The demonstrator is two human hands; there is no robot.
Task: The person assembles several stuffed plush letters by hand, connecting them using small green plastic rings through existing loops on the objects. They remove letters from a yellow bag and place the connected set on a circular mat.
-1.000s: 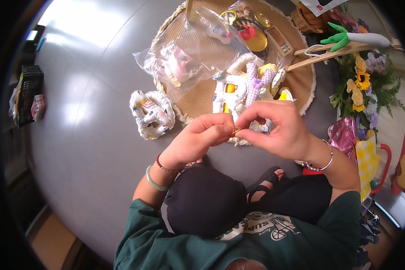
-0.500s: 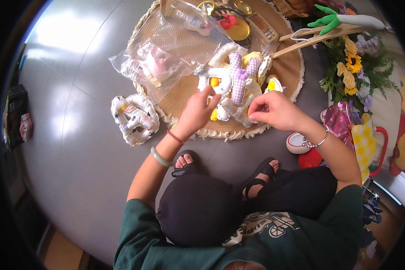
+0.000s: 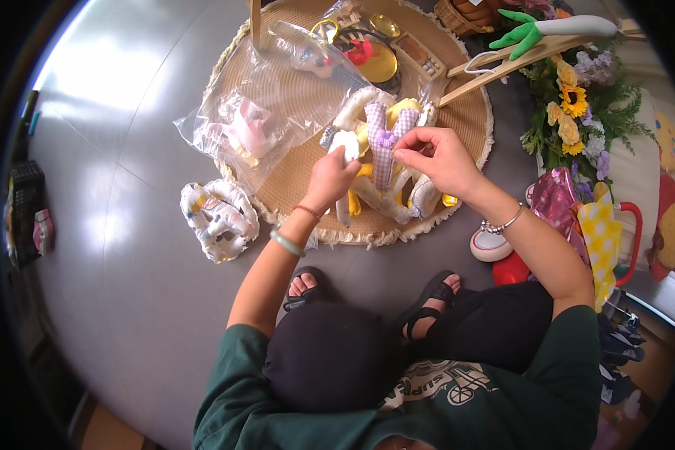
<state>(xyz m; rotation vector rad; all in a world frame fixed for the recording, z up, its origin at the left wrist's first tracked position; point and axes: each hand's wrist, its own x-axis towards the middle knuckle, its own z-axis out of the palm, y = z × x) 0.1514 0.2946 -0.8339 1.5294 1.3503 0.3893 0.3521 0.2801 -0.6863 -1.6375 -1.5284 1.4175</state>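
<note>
My left hand (image 3: pixel 333 178) is closed, thumb and forefinger pinching the edge of a white stuffed cloth piece (image 3: pixel 346 142) at the left of a pile. My right hand (image 3: pixel 444 159) has its fingertips pinched together beside a purple gingham stuffed letter (image 3: pixel 382 146) with a small flower at its middle. Whether anything thin is between those fingertips, I cannot make out. Around and under the gingham letter lie several white and yellow stuffed cloth letters (image 3: pixel 420 199), partly hidden by my hands. Another patterned white stuffed letter (image 3: pixel 219 221) lies apart on the grey floor.
The pile rests on a round woven mat (image 3: pixel 292 199) with a frilled edge. Clear plastic bags (image 3: pixel 247 131) cover its left side. Behind stand a round gold-coloured dish (image 3: pixel 377 61) and a wooden bead frame (image 3: pixel 418 56). Wooden bars (image 3: pixel 495 73) and artificial flowers (image 3: pixel 570 112) are at the right.
My right hand has moved left and up to the gingham letter. My left hand has shifted slightly lower, and a white piece now shows at its fingertips. The view has shifted a little.
</note>
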